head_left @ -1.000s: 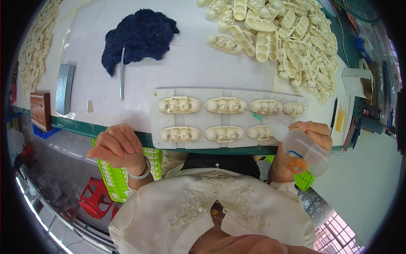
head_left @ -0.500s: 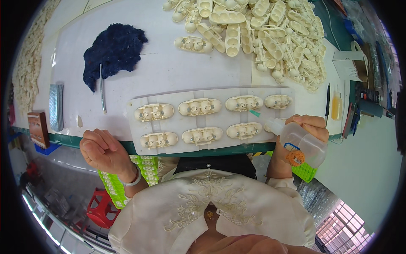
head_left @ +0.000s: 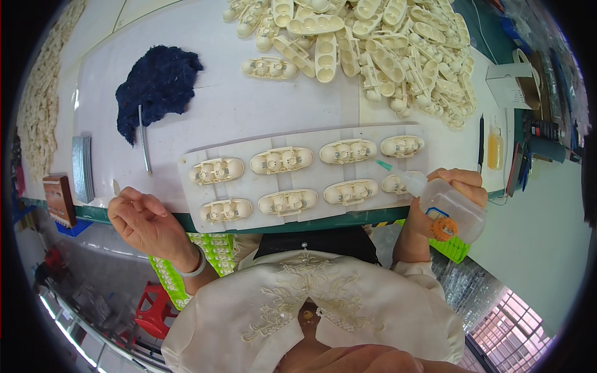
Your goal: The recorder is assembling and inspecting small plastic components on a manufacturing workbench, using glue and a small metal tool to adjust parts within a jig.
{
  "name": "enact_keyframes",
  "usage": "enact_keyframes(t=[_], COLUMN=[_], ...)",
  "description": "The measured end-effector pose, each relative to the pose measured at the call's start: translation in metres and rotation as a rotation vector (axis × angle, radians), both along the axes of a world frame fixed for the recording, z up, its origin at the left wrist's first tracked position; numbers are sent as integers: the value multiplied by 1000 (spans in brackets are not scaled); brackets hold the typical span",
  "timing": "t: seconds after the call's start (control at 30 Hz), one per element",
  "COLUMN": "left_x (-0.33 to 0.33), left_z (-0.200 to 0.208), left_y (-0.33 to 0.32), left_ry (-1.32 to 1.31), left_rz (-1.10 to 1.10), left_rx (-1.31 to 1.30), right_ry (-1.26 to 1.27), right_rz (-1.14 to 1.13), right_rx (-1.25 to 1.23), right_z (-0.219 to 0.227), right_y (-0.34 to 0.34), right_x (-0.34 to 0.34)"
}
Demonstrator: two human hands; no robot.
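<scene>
My right hand [head_left: 465, 180] is closed round a translucent squeeze bottle [head_left: 459, 214] with a thin green dispensing tip [head_left: 384, 165]. The tip points left, by the right end of a cream oval plastic part [head_left: 348, 151] in the far row of a white tray [head_left: 242, 180]. Several such parts lie in two rows on it, with small metal bits in them. The bottle partly covers the near-row part [head_left: 393, 183] at the right. Left of the tray, my left hand [head_left: 146, 224] hovers at the table edge with loosely bent fingers apart, holding nothing visible.
A big heap of cream parts [head_left: 410, 56] covers the far right. At the far left are a dark blue cloth [head_left: 158, 84], a thin metal rod [head_left: 144, 140], a stack of silvery strips [head_left: 82, 168] and a brown block [head_left: 59, 200]. An amber bottle [head_left: 495, 149] stands at right.
The whole view has shifted slightly. The bottle's tip has drawn a little to the right along the far-row part. My left hand's fingers have loosened and spread somewhat.
</scene>
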State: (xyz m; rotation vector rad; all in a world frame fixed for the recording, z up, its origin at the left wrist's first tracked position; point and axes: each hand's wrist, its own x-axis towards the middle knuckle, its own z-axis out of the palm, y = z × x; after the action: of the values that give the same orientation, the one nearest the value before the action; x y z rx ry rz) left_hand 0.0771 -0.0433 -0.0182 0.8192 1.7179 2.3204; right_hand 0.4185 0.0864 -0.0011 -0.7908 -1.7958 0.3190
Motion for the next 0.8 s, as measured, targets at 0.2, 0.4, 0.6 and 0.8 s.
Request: enact_keyframes(t=[0.2, 0.4, 0.6, 0.8], left_x=[0, -2, 0, 2], left_z=[-3, -3, 4, 11], left_y=[-4, -7, -4, 2], left_ry=[-30, -91, -245, -246], left_rz=[-8, -226, -258, -80], left_rx=[40, 180, 249, 139], right_ry=[-256, -40, 104, -211], right_rz=[57, -11, -225, -52], right_rx=[93, -37, 183, 133], right_z=[2, 7, 5, 0], right_y=[4, -2, 14, 11], right_x=[10, -2, 19, 46])
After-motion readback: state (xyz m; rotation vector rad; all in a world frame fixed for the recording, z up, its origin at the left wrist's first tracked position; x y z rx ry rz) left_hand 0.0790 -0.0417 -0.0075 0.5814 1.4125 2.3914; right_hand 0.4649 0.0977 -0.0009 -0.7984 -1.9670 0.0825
